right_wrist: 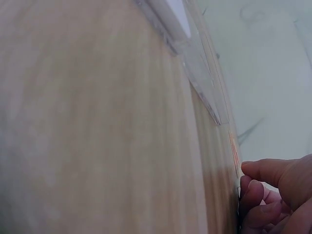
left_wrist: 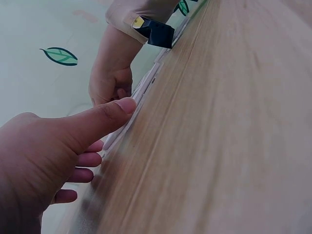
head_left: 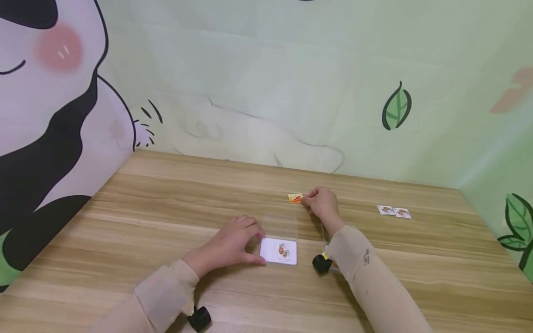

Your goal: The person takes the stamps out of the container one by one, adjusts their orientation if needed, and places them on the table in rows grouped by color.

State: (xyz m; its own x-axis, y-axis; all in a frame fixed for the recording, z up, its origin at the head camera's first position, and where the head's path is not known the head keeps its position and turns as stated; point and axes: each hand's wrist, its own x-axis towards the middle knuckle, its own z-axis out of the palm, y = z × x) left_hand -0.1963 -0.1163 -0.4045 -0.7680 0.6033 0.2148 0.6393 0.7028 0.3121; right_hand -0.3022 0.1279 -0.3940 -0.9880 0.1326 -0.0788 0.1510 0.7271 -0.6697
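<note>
In the head view, a clear plastic case [head_left: 280,226] lies with its lid folded back; white cards [head_left: 269,249] fill its near half, the top one showing a small reddish-brown picture. My left hand [head_left: 233,243] grips the case's left edge, thumb at the near corner, fingers at the far side; the left wrist view shows the thumb [left_wrist: 105,119] on its rim. Farther back, my right hand [head_left: 322,203] is at the right end of a yellow-orange card [head_left: 294,198]. In the right wrist view the fingertips [right_wrist: 251,187] pinch a thin card edge, mostly hidden, beside the orange card [right_wrist: 234,153].
Two small white picture cards [head_left: 385,210] lie side by side at the right on the wooden table [head_left: 187,185]. A second clear case [head_left: 350,225] is partly hidden under my right forearm. A printed cloth wall [head_left: 250,69] stands behind the table.
</note>
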